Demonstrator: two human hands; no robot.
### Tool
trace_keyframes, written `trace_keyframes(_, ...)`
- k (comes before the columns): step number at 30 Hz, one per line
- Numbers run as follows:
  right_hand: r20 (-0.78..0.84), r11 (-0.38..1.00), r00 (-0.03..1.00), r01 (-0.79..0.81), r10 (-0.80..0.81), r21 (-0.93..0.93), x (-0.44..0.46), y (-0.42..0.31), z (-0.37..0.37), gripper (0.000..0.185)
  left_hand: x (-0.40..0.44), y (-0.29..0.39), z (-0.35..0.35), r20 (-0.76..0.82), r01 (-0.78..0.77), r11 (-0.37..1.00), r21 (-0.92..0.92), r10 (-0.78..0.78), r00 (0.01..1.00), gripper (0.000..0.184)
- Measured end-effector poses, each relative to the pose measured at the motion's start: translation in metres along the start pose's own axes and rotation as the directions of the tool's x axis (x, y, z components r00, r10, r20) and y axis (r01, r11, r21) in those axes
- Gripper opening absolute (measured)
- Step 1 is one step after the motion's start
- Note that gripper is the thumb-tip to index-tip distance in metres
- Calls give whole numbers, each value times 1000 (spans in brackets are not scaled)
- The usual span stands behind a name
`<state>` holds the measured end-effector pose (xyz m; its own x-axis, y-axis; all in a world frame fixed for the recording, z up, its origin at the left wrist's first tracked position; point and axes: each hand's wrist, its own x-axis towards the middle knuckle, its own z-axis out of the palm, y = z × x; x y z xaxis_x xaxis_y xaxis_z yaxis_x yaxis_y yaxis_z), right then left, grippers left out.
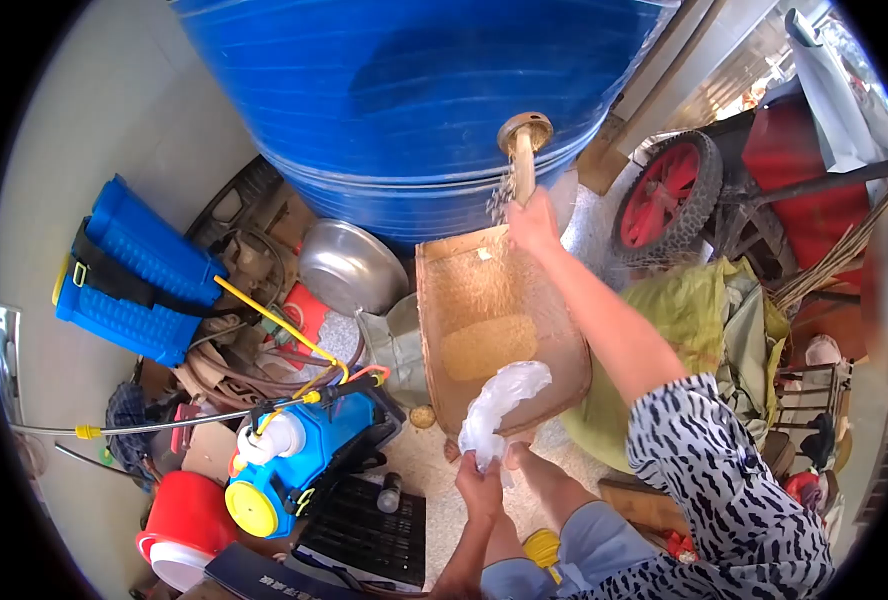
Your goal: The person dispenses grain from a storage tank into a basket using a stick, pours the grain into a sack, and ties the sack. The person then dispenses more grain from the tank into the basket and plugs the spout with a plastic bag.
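Note:
Grain pours from a round outlet [525, 131] low on a large blue tank [414, 90]. My right hand [533, 222] is closed around a pale stick [524, 170] that reaches up to the outlet, with grain scattering beside it. Below stands a brown scoop-shaped container [434, 330] with a heap of yellowish grain [489, 345] inside. Nearer to me, my left hand [480, 487] grips the lower end of a crumpled white plastic bag [494, 405], which lies over the container's near edge.
A metal basin [352, 268], a blue sprayer [319, 450], a black crate [364, 530] and a red bucket [186, 525] are on the left. To the right are a red-rimmed wheel [669, 195] and a yellow-green sack [654, 310]. A yellow-tipped wand crosses the left side.

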<state>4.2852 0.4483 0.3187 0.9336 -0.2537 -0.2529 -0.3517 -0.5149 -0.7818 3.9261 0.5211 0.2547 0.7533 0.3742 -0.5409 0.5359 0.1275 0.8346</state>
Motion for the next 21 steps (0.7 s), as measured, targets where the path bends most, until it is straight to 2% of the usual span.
trace_keyframes(1,4,1000,1000,-1,1,1,17,6,3,31,0,2,0,-3,1,1000,2,-1,1000,16)
trace_keyframes(3,-207,958,960,134,-189,-254,48,38,7,32,-2,4,0,-4,-43,998,51,43,999,16)
trace_keyframes(4,-205,959,962,125,-180,-254,42,44,1,32,-5,2,-1,-1,-35,998,56,35,999,16)
trace_keyframes(6,-156,921,942,241,-298,-305,29,50,-6,28,-4,0,-1,-21,-18,1000,15,18,1000,16)
trace_keyframes(7,-158,919,940,243,-302,-309,25,59,-3,28,-4,-5,-1,-19,-19,1000,10,20,1000,16)
trace_keyframes(9,-192,967,960,167,-203,-191,21,79,5,19,-4,-16,-2,-34,-53,998,-38,52,998,17)
trace_keyframes(10,-194,965,957,177,-214,-192,7,70,-1,19,-6,-14,-4,-36,-61,997,-45,59,998,17)
trace_keyframes(12,97,998,995,-6,12,-68,-26,38,-18,26,-7,-9,-6,-39,-57,998,-3,57,998,17)
trace_keyframes(13,94,998,996,4,3,-69,-36,30,-21,26,-9,-8,-7,-40,-64,998,-9,64,997,17)
trace_keyframes(15,163,976,969,-164,187,-142,-47,21,-23,24,-9,-7,-6,-37,-92,995,42,93,995,16)
trace_keyframes(16,159,977,970,-162,184,-142,-50,24,-22,24,-10,-4,-6,-35,-95,995,40,96,995,16)
trace_keyframes(18,276,952,927,-291,254,99,-54,29,-17,21,-10,3,-5,-21,-61,997,50,62,998,16)
trace_keyframes(19,276,951,927,-292,255,99,-62,27,-15,21,-8,3,-4,-21,-60,997,50,62,998,16)
trace_keyframes(21,331,840,923,-332,196,429,-84,18,-18,21,-6,-1,-3,-12,-131,991,40,131,991,17)
